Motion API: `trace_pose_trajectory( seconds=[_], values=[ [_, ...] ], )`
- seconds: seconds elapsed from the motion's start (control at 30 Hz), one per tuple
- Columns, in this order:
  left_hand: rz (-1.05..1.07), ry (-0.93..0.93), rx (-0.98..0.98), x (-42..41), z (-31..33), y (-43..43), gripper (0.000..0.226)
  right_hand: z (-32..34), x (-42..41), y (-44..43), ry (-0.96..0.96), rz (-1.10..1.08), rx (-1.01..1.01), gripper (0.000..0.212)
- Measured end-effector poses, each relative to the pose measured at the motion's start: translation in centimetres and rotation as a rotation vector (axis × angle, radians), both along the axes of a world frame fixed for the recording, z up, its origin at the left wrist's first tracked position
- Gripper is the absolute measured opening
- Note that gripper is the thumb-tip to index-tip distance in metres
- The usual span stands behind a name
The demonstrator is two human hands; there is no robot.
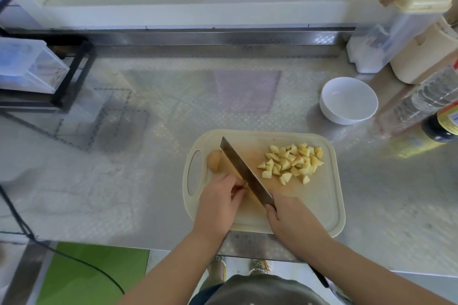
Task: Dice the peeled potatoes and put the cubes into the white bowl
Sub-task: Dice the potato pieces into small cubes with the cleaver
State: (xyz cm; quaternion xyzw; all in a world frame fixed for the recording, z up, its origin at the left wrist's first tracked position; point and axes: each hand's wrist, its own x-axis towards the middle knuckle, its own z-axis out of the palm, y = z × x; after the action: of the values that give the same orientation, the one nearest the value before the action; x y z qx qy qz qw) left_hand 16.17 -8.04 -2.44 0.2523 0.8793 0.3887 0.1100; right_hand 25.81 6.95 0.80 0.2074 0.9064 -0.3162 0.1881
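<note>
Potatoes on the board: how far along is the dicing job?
Done: a pile of cubes lies on the cutting board. In hand: the left hand steadies a potato while the right hand holds the knife on it. Left: finishing it and filling the white bowl, which is empty.

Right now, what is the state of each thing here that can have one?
Bowl: upright, empty.
Cubes: piled on board, none transferred.
Potato: uncut end showing, held by left hand.
Knife: gripped by right hand, blade at potato.
</note>
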Motion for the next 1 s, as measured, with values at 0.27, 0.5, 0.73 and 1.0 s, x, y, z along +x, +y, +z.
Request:
trace_pose_trajectory(
  seconds=[0.27, 0.5, 0.73, 1.0],
  values=[
    [-0.022, -0.006, 0.009, -0.2, 0.1, 0.1, 0.005, 0.1, -1.4, -0.1, 0.002, -0.051, -0.041, 0.015],
    [-0.054, -0.055, 0.008, -0.9, 0.5, 0.2, 0.014, 0.5, -0.9, 2.7, 0.003, -0.048, 0.038, 0.015],
    [-0.061, -0.008, -0.067, -1.7, 0.5, -0.2, 0.013, 0.9, -0.3, 3.4, 0.003, -0.006, 0.023, 0.014],
    [0.01, -0.071, -0.115, -1.7, 1.0, -0.4, 0.013, 0.8, 0.0, 2.9, -0.026, -0.007, -0.001, 0.014]
  ],
)
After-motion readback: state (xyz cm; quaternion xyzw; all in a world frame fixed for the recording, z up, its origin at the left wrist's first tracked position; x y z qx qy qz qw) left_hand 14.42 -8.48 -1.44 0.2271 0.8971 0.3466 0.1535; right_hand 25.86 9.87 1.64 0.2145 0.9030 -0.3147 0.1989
